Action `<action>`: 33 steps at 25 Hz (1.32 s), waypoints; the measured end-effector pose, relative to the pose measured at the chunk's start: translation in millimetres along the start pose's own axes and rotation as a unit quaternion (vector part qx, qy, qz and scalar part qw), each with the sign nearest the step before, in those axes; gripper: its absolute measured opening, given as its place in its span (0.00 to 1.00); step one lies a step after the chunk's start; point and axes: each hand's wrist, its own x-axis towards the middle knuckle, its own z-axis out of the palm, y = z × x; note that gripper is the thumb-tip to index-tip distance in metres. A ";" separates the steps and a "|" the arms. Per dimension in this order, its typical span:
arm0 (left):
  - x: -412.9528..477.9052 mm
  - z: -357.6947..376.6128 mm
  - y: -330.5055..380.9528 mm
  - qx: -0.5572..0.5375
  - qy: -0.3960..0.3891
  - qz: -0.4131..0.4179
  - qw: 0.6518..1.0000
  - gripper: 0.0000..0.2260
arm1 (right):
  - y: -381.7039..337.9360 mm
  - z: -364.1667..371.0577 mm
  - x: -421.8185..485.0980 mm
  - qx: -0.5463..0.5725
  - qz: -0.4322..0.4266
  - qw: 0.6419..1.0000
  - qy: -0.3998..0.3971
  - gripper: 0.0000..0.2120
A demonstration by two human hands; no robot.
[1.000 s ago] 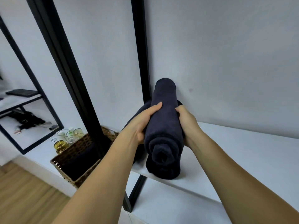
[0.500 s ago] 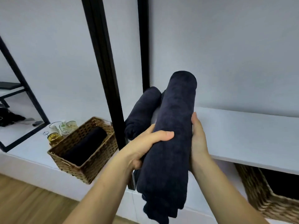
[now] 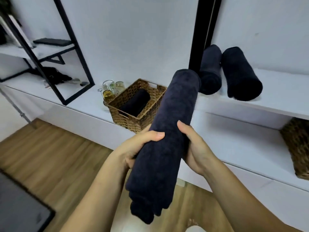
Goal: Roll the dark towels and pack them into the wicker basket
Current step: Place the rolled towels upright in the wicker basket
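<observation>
Both hands, left hand [image 3: 133,148] and right hand [image 3: 194,149], gripped a plush dark rolled towel [image 3: 167,141] with curled fingers before the woven wicker basket [image 3: 133,118] on a white ledge [image 3: 80,101].

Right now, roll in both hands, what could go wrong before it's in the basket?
The left grip and right grip clasp the held towel mid-length; its layered near end may unroll.
The wicker basket already holds a rolled towel, so fit may be tight.
Glass jars stand close beside the basket; a swing could knock them.
</observation>
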 end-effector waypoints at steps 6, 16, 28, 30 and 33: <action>-9.6 -75.7 10.3 0.027 0.040 0.011 0.999 0.35 | 32.3 53.8 56.7 -0.025 0.009 0.999 -0.018 0.34; 78.0 -183.1 40.1 0.202 0.173 -0.061 0.962 0.37 | 81.5 69.1 253.0 0.044 0.053 0.982 0.174 0.39; 214.7 -358.3 137.9 0.459 0.176 0.004 0.871 0.16 | 47.7 64.7 472.8 -0.134 0.041 0.941 0.308 0.34; 249.0 -395.0 155.1 0.519 0.167 0.034 0.838 0.18 | 47.7 60.4 508.4 -0.186 0.044 0.920 0.341 0.37; 302.3 -420.8 161.6 0.595 0.022 0.060 0.801 0.23 | 58.2 63.9 553.3 -0.260 0.089 0.895 0.351 0.42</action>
